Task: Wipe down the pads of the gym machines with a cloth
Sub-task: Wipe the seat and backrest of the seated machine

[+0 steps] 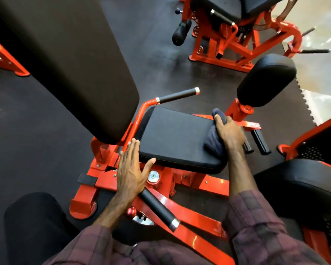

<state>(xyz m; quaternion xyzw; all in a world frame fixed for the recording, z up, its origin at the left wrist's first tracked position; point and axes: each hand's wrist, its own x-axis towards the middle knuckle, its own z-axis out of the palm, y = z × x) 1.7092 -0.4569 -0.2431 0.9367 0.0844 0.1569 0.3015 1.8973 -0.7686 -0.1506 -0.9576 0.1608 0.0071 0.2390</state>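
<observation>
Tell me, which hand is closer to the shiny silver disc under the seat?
Left. The left hand lies right beside the silver disc, nearly touching it; the right hand is across the seat pad, holding the cloth.

No text, label, brand, number or sign can be read anywhere in this view. The black seat pad (177,136), the long back pad (65,60) and the red frame (189,190) of the machine carry plain surfaces with no print that shows, and the dark cloth (214,138) bears no tag or lettering. The farther machine (227,35) at the top is too small and blurred for any marking on it to be made out.
</observation>
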